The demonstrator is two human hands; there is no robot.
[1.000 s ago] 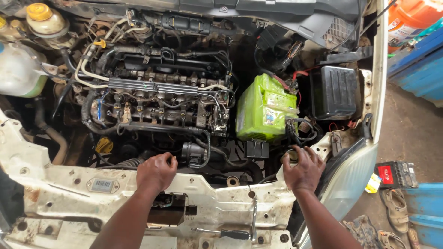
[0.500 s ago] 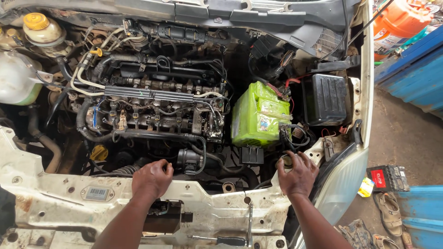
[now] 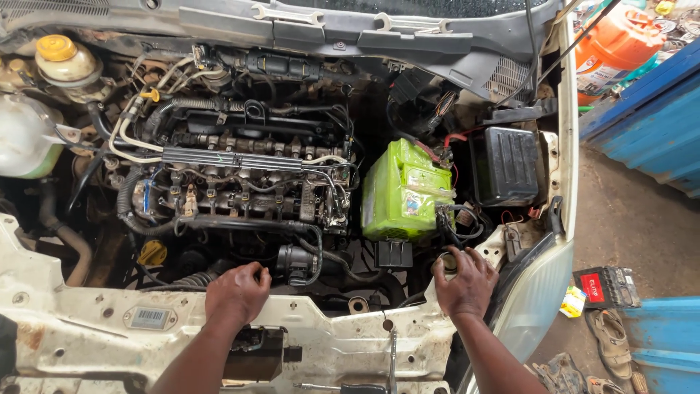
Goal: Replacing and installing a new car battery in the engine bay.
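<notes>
The battery (image 3: 403, 191) is bright lime green. Beside it sits a black box (image 3: 505, 165). The front panel (image 3: 95, 321) is off-white with rust spots. The reservoir cap (image 3: 56, 47) is yellow; the wall (image 3: 649, 124) is blue.

— Moved since a second ago?
— Left hand (image 3: 237, 294): shifted slightly leftward along the white front panel (image 3: 87, 321), knuckles now just beside the black hose (image 3: 248, 226) end.
— And the other?
— Right hand (image 3: 464, 283): slid a little lower, closer to the panel edge, fingers now bent over the small round cap (image 3: 449, 263) below the green battery (image 3: 405, 191).
— View itself?
— Tilted down and left over the second: the yellow-capped reservoir (image 3: 64, 62) sits lower in view, the black box (image 3: 507, 166) nearer centre, more of the ground at right uncovered, with the sandals (image 3: 611, 339) fully in sight.
— Grip changed?
— Cannot tell; both hands curled as before.
</notes>
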